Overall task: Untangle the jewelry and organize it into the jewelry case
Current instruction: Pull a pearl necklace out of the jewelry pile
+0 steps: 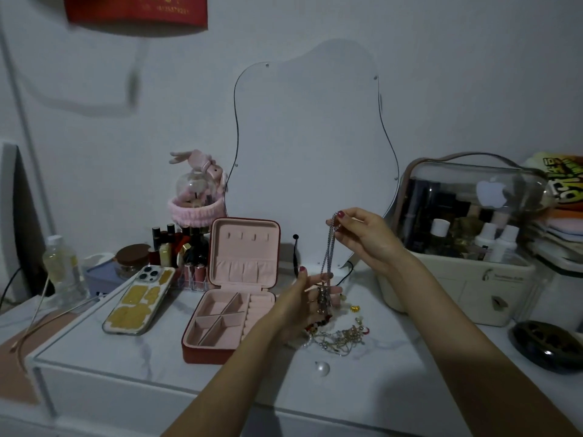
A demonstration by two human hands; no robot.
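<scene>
Jewelry hung just right of the frame's centre: a silver chain [329, 247] was pinched at its top by the right hand [362, 234], fingers closed on the links, and ran down to a dark pendant [323, 299] against the left hand [296, 298], whose fingers curled loosely about that lower end. Below, a tangled heap [342, 335] of gold and silver pieces lay on the tabletop [126, 351], with a strand seeming to trail into it. To the left stood the open case [230, 310], its compartments apparently bare. Done well, this step would probably mean keeping the chain taut and working loops free slowly rather than tugging, since fine links knot tighter.
</scene>
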